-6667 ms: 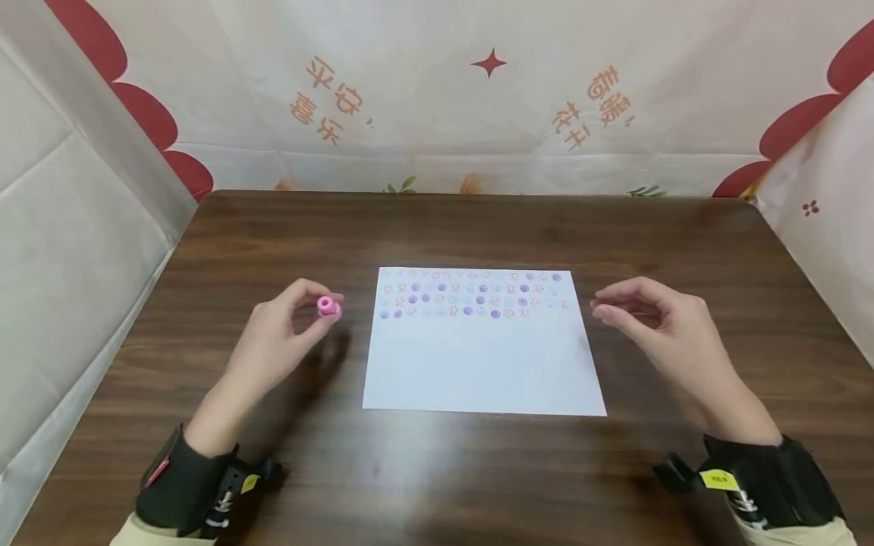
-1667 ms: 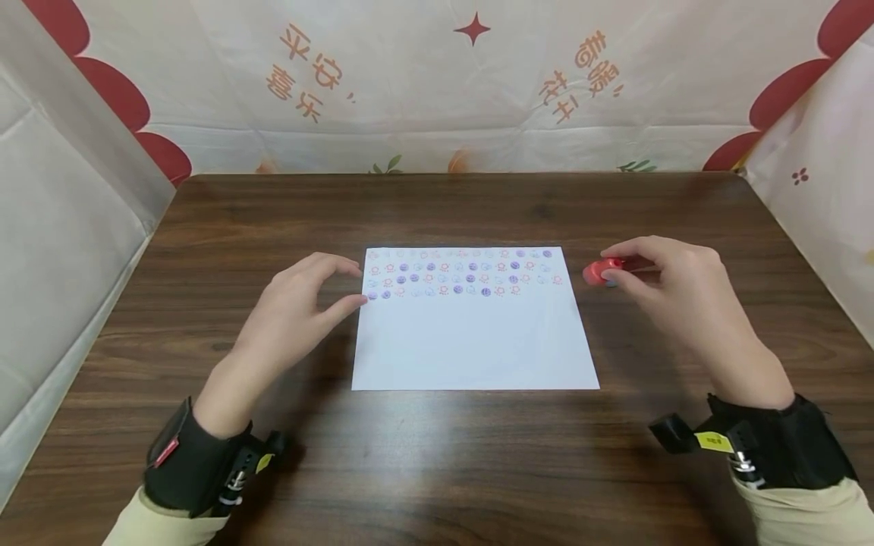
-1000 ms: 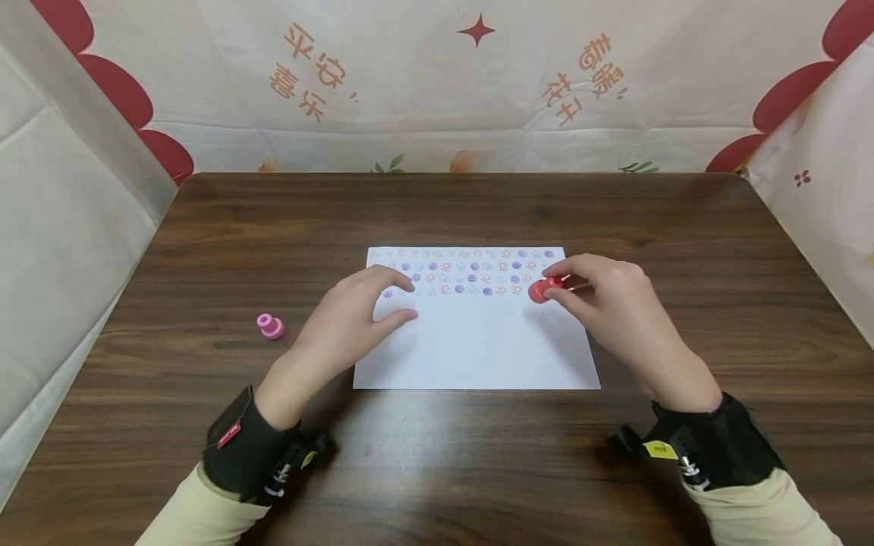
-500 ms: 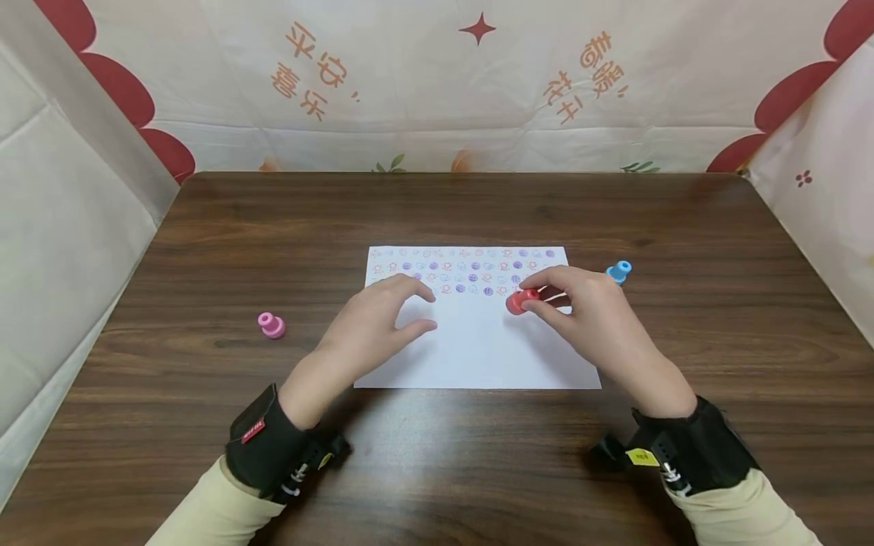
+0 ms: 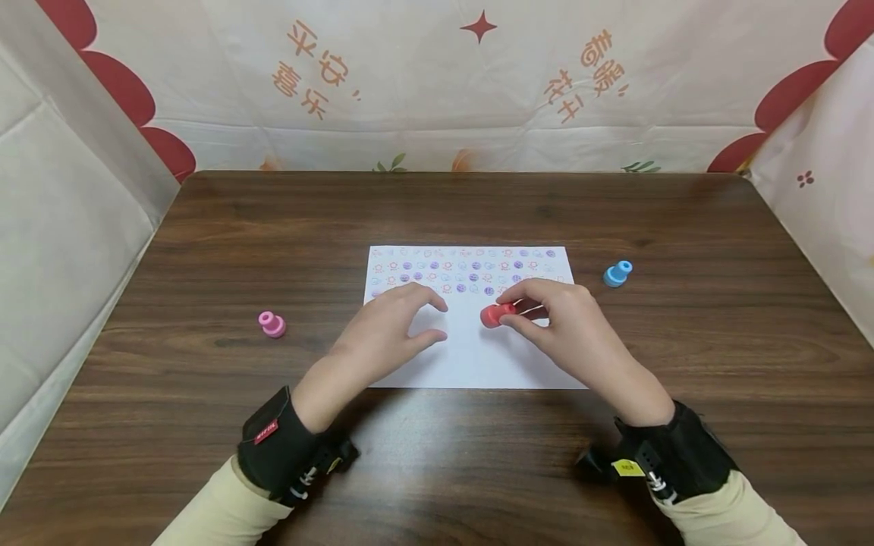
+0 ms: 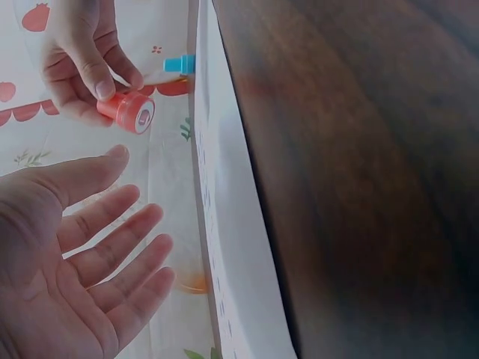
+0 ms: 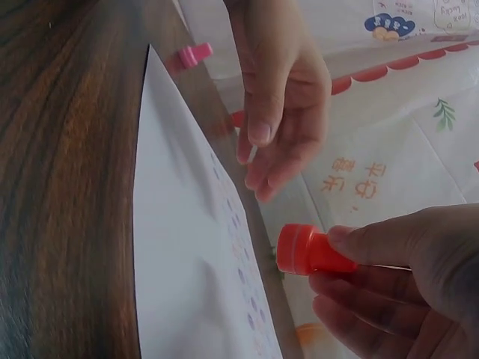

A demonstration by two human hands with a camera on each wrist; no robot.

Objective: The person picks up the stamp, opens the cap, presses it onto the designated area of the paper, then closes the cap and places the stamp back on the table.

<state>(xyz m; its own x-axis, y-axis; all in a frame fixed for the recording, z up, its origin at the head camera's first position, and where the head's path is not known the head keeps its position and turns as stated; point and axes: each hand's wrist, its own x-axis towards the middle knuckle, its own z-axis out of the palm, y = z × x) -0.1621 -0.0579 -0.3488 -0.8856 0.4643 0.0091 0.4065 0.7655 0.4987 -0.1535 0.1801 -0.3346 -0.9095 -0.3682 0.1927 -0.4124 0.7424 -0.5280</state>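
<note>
Red stamp pinched sideways by the right hand, above the paper, not touching; left hand holds nothing, thumb and fingers wide. Small prints in rows fill the sheet's upper part, visible rest blank: likely under half done. Pink stamp, blue stamp stand unheld on tabletop.

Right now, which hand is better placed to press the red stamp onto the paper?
Likely the right hand: it pinches the red stamp above the paper, while the left hand holds nothing.
</note>
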